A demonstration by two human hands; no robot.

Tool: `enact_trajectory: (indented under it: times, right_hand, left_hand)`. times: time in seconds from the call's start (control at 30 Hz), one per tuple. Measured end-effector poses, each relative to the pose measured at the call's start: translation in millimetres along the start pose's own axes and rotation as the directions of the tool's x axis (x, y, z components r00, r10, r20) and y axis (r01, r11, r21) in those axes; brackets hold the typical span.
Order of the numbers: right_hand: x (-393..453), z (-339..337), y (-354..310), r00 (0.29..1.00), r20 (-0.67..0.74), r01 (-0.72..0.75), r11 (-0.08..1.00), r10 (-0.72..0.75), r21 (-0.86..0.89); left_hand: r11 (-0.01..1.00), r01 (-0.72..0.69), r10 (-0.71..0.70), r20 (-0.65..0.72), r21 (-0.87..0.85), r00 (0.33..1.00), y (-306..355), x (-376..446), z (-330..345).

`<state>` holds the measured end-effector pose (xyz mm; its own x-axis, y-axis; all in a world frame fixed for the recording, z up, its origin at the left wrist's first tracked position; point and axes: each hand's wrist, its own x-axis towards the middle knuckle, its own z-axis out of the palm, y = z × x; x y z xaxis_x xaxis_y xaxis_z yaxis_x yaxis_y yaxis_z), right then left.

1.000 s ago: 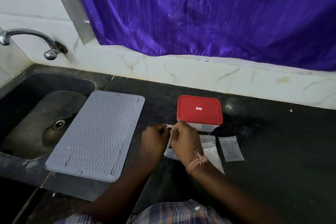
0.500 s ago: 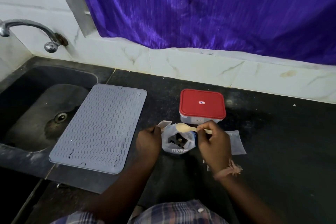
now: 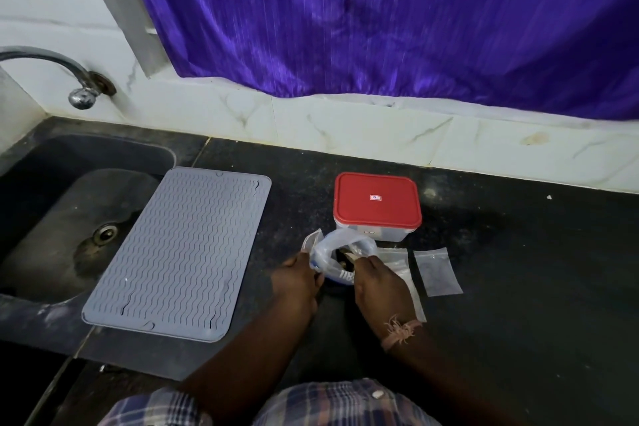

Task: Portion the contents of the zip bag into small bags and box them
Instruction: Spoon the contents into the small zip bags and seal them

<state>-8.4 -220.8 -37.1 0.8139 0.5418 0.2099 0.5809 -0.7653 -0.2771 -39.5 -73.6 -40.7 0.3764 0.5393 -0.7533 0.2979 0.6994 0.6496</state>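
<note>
- The zip bag (image 3: 340, 258) is standing on the dark counter (image 3: 518, 287), just near of the red-lidded box (image 3: 377, 206), with its mouth gaping wide and dark contents showing inside.
- The left hand (image 3: 295, 282) is gripping the bag's left rim, fingers curled on the plastic, much as it was half a second ago.
- The right hand (image 3: 378, 282) is pinching a pale spoon (image 3: 352, 255), whose end is now dipping into the bag's mouth; half a second ago the spoon was lying level across the top of the bag, bowl in full view.
- A second ago both hands were pinched together at the bag's closed top edge; now the bag is open.
- The box is sitting closed, lid on, in the same spot as before.
- One small bag (image 3: 437, 271) is lying flat to the right of the right hand, apart from it; another small clear bag (image 3: 401, 261) is lying partly under that hand.
- A further scrap of clear plastic (image 3: 311, 239) is sticking up at the far left of the zip bag.
- The grey ridged mat (image 3: 179, 252) is lying to the left, overlapping the sink (image 3: 52, 211) edge, unmoved.
- The purple curtain (image 3: 397, 17) is hanging along the far wall.
</note>
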Motion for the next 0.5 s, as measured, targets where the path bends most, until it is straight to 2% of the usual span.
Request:
enact_trajectory:
  times: [0.2, 0.3, 0.4, 0.5]
  right_hand:
    - [4, 4, 7, 0.999, -0.001, -0.041, 0.999, 0.040, -0.025]
    - [6, 9, 7, 0.986, 0.031, -0.167, 0.980, 0.165, 0.112]
    - [11, 2, 6, 0.938, 0.080, -0.346, 0.901, 0.337, 0.262]
    - [12, -7, 6, 0.936, 0.022, -0.343, 0.900, 0.351, 0.268]
  left_hand:
    - [0.997, -0.024, 0.024, 0.006, 0.075, 1.000, 5, 12, 7]
    - [0.992, 0.005, -0.010, 0.037, 0.129, 0.999, 0, 25, 11]
    - [0.979, 0.003, -0.013, 0.051, 0.203, 0.999, -6, 33, 16]
    - [0.973, -0.036, 0.015, 0.094, 0.227, 0.995, -9, 36, 25]
